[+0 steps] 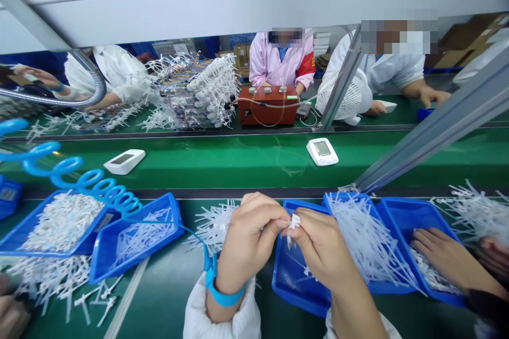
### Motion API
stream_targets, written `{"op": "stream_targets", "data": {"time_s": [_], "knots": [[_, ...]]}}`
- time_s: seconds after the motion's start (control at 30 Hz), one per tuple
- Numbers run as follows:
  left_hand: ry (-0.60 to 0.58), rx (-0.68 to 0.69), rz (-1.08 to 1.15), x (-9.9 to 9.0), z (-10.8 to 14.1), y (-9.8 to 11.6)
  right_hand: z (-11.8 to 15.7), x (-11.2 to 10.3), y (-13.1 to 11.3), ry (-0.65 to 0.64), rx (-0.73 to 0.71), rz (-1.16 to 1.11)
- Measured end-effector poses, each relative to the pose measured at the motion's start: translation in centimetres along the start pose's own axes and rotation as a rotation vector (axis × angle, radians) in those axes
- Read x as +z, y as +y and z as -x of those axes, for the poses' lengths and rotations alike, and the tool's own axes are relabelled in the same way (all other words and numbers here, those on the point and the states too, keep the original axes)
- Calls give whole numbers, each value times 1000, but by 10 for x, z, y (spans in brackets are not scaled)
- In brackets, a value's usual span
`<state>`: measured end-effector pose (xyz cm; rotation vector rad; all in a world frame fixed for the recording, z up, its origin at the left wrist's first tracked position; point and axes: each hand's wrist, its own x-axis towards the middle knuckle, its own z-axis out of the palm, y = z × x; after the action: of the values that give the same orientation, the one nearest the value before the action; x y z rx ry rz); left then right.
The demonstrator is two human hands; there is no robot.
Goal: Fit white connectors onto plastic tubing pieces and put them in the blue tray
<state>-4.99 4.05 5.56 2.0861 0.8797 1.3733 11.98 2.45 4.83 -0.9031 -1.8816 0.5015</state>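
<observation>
My left hand (249,233), with a blue wrist strap (226,295) and its cord, pinches at a small white plastic part (295,221). Thumb and fingers of my right hand (326,246) close on the same part from the other side. Fingertips hide much of it, so its exact kind does not show. Below the hands sits a blue bin (290,286) with a few small white bits in it. Behind my left wrist lies a pile of thin white strips with small pieces (214,225).
Blue bins of white strips stand right (361,238) and left (147,235). Another person's hand (457,259) reaches into a bin at far right. A coiled blue hose (99,183) hangs at left. White display devices (322,151) lie on the green conveyor (222,159); co-workers sit beyond.
</observation>
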Motion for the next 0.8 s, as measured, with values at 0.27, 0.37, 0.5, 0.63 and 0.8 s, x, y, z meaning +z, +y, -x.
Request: {"op": "stream_targets", "data": {"time_s": [0.27, 0.37, 0.5, 0.63, 0.8], "knots": [[-66, -65, -76, -4, -1, -1, 2, 1, 9, -27, 35, 32], [-76, -59, -42, -5, -1, -3, 2, 0, 10, -19, 23, 39], [-68, -26, -29, -5, 0, -3, 2, -2, 8, -11, 15, 37], [-66, -26, -28, -5, 2, -4, 2, -3, 8, 2, 6, 39], [-68, -38, -36, -5, 2, -3, 4, -4, 8, -6, 10, 30]]}}
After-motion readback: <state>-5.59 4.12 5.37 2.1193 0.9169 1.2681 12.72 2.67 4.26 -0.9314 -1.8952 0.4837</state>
